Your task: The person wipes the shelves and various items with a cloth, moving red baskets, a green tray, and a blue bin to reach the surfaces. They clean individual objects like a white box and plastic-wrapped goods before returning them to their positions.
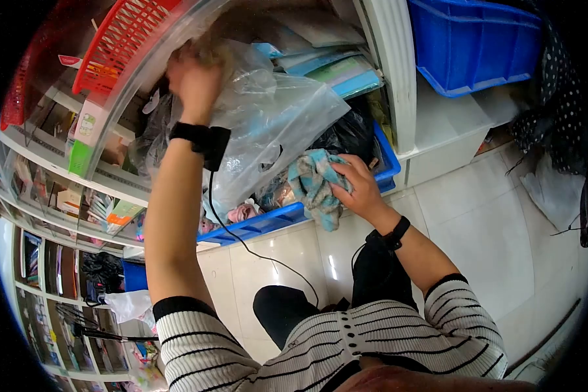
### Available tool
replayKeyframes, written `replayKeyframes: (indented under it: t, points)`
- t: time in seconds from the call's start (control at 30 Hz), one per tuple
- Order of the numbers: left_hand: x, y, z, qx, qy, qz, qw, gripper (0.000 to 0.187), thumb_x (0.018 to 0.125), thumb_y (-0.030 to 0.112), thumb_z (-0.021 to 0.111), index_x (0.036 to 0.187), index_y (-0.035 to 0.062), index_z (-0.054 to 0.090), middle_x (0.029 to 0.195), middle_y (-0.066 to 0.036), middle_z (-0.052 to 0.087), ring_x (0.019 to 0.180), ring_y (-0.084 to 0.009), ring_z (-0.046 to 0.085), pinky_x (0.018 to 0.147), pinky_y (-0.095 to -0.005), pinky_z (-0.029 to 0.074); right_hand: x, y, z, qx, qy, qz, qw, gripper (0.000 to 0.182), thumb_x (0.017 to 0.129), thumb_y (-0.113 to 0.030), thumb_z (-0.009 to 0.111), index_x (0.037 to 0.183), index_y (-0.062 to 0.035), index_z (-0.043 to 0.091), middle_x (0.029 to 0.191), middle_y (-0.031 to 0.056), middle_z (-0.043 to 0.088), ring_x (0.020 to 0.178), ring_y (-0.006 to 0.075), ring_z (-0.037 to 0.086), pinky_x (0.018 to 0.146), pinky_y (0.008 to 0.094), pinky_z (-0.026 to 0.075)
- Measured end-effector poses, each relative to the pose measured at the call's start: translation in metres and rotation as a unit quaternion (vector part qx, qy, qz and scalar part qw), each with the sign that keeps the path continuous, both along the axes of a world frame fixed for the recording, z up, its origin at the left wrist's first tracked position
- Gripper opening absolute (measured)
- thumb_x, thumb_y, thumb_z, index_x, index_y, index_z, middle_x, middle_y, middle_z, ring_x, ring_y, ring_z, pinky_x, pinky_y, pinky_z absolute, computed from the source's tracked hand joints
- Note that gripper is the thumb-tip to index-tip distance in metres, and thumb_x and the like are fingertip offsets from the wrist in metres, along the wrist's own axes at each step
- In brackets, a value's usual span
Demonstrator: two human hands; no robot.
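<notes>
The right hand (358, 185) was closed around a soft, crumpled teal-and-grey cloth (315, 186), which hung over the front rim of the shallow blue plastic bin (268, 222), its long axis running down toward the floor. Up and to the left, the left hand (195, 78) gripped the top of a clear crinkled plastic bag (274, 117), holding it raised above that bin under the red plastic basket (121, 39).

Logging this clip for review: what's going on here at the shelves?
A person crouched before a shelf holds up a clear plastic bag with the left hand, lifting it off a blue bin on the lowest shelf. The right hand grips a teal-and-white cloth at the bin's front edge. Dark bags and other fabric fill the bin. A red basket sits on the shelf above.
</notes>
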State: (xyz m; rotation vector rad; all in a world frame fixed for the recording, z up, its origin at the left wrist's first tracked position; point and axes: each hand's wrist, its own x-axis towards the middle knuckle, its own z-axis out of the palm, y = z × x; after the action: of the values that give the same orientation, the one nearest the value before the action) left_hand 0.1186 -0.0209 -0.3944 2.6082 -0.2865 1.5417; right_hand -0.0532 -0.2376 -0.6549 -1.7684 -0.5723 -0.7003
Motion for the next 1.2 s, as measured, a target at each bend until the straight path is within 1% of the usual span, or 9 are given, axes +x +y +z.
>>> replayKeyframes:
  t: [0.23, 0.3, 0.37, 0.43, 0.5, 0.57, 0.63, 1.07, 1.2]
  points:
    - [-0.005, -0.080, -0.014, 0.224, -0.004, 0.000, 0.975, 0.051, 0.074, 0.029, 0.063, 0.124, 0.0213, 0.056, 0.130, -0.013, 0.049, 0.129, -0.0348, 0.032, 0.098, -0.0636, 0.026, -0.001, -0.002, 0.002, -0.006, -0.009, 0.008, 1.000, 0.042, 0.078, -0.014, 0.069, 0.117, -0.0035, 0.056, 0.123, 0.0174, 0.050, 0.111, 0.0359, 0.050, 0.094, 0.0416, 0.043]
    - [-0.012, -0.101, -0.016, 0.195, -0.006, -0.020, 0.981, 0.043, 0.075, 0.027, 0.063, 0.116, 0.0127, 0.060, 0.123, -0.018, 0.056, 0.121, -0.0380, 0.044, 0.095, -0.0578, 0.036, 0.001, -0.002, 0.001, -0.008, -0.015, 0.006, 1.000, 0.042, 0.078, -0.014, 0.069, 0.117, -0.0039, 0.057, 0.122, 0.0173, 0.050, 0.110, 0.0359, 0.050, 0.093, 0.0415, 0.043]
    - [-0.010, -0.118, -0.019, -0.052, 0.142, -0.221, 0.964, 0.028, 0.077, 0.022, 0.061, 0.100, 0.0053, 0.063, 0.107, -0.023, 0.062, 0.102, -0.0411, 0.059, 0.085, -0.0493, 0.048, 0.001, -0.002, 0.000, -0.010, -0.020, 0.004, 1.000, 0.042, 0.078, -0.015, 0.069, 0.117, -0.0043, 0.057, 0.122, 0.0172, 0.050, 0.110, 0.0359, 0.050, 0.093, 0.0414, 0.044]
    - [-0.003, -0.129, -0.026, -0.047, 0.177, -0.134, 0.974, 0.021, 0.080, 0.013, 0.059, 0.095, -0.0023, 0.059, 0.096, -0.028, 0.063, 0.086, -0.0409, 0.064, 0.075, -0.0419, 0.054, 0.001, -0.002, 0.001, -0.010, -0.021, 0.002, 1.000, 0.042, 0.078, -0.016, 0.069, 0.117, -0.0050, 0.057, 0.121, 0.0171, 0.050, 0.109, 0.0361, 0.050, 0.092, 0.0418, 0.044]
    - [0.036, -0.117, -0.046, -0.121, 0.462, -0.383, 0.791, 0.030, 0.092, 0.015, 0.053, 0.106, -0.0113, 0.051, 0.092, -0.022, 0.066, 0.088, -0.0323, 0.065, 0.078, -0.0368, 0.055, 0.000, -0.002, 0.002, -0.010, -0.022, 0.002, 1.000, 0.041, 0.078, -0.016, 0.068, 0.117, -0.0051, 0.057, 0.121, 0.0171, 0.050, 0.108, 0.0362, 0.051, 0.092, 0.0420, 0.044]
    - [-0.001, -0.144, -0.030, -0.226, 0.501, -0.370, 0.749, 0.025, 0.096, 0.010, 0.047, 0.109, -0.0117, 0.049, 0.100, -0.021, 0.063, 0.091, -0.0284, 0.064, 0.080, -0.0327, 0.057, 0.000, -0.001, 0.003, -0.011, -0.024, 0.002, 1.000, 0.041, 0.078, -0.016, 0.068, 0.116, -0.0053, 0.057, 0.121, 0.0171, 0.050, 0.108, 0.0364, 0.051, 0.092, 0.0422, 0.045]
    - [0.006, -0.153, -0.036, -0.516, 0.503, -0.366, 0.589, 0.023, 0.095, 0.008, 0.048, 0.107, -0.0120, 0.049, 0.104, -0.020, 0.058, 0.096, -0.0289, 0.062, 0.083, -0.0327, 0.058, 0.000, -0.001, 0.003, -0.015, -0.019, -0.002, 1.000, 0.042, 0.078, -0.016, 0.068, 0.117, -0.0052, 0.057, 0.121, 0.0170, 0.050, 0.107, 0.0366, 0.052, 0.091, 0.0423, 0.045]
    - [-0.091, -0.102, -0.023, -0.529, 0.380, -0.442, 0.617, 0.014, 0.090, 0.002, 0.048, 0.103, -0.0035, 0.044, 0.084, -0.005, 0.049, 0.069, -0.0122, 0.052, 0.089, -0.0439, 0.055, -0.001, 0.000, 0.002, -0.029, -0.017, -0.020, 0.999, 0.043, 0.077, -0.013, 0.069, 0.117, -0.0056, 0.057, 0.122, 0.0170, 0.050, 0.111, 0.0364, 0.051, 0.093, 0.0424, 0.044]
    - [-0.147, -0.063, -0.043, -0.565, 0.370, -0.446, 0.588, 0.034, 0.086, 0.002, 0.049, 0.117, -0.0038, 0.036, 0.095, -0.012, 0.055, 0.083, -0.0203, 0.061, 0.084, -0.0452, 0.057, 0.002, 0.000, -0.003, -0.038, 0.008, -0.018, 0.999, 0.044, 0.076, -0.013, 0.068, 0.118, -0.0052, 0.057, 0.124, 0.0177, 0.050, 0.113, 0.0368, 0.049, 0.095, 0.0417, 0.043]
